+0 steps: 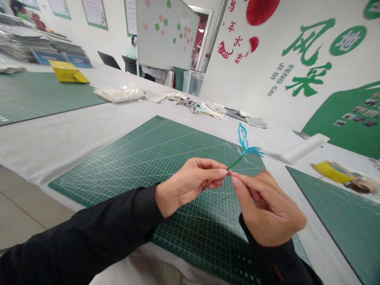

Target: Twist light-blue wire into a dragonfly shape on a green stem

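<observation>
My left hand pinches the green-wrapped stem of a small blue craft flower between thumb and fingers. The stem slants up and to the right, and its dark lower end shows below the left fingers. Blue looped petals with pale, bead-like spots top it. My right hand is closed in a pinch at the stem, its fingertips meeting the left ones. A thin green strand trails below the right fingers; the part between the fingertips is hidden. Both hands are over a green cutting mat.
More cutting mats lie at left and right. A yellow folded card, a plastic-wrapped packet and cloth pieces are along the far side. At right are a white roll and a yellow box. People sit in the background.
</observation>
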The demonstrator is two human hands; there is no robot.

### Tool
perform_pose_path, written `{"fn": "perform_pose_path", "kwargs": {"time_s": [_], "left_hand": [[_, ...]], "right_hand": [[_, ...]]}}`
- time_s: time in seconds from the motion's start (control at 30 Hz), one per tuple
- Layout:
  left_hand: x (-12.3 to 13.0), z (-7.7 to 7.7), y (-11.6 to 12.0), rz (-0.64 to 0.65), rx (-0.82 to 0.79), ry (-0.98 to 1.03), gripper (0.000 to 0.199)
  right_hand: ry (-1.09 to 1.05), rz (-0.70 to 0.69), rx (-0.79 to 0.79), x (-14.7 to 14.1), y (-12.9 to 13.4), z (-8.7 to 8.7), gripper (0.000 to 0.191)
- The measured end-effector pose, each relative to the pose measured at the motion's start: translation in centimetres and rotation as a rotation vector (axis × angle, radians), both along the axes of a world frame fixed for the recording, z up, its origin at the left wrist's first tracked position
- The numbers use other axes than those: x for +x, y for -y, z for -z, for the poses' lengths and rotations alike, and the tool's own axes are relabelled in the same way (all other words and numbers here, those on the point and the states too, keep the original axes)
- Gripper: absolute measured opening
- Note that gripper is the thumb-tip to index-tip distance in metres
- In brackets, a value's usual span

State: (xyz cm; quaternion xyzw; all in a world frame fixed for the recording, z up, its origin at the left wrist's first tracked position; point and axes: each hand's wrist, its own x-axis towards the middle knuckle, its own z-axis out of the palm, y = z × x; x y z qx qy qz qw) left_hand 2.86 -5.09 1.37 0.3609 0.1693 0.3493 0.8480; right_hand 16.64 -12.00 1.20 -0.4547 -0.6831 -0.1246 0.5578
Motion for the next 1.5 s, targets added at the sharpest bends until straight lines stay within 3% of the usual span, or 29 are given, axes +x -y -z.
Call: {"fn": "perform_pose_path", "kwargs": {"time_s": [0.8, 1.5], "left_hand": [[-0.1, 0.12, -0.18, 0.075, -0.062, 0.016, 0.016], [0.0, 0.25, -0.09, 0.019, 0.008, -0.035, 0.017]], "right_hand": [[0.015, 0.0, 0.004, 0.0, 0.16, -0.24, 0.032], [-0.04, 0.031, -0.069, -0.29, 0.42, -0.5, 0.025]]}}
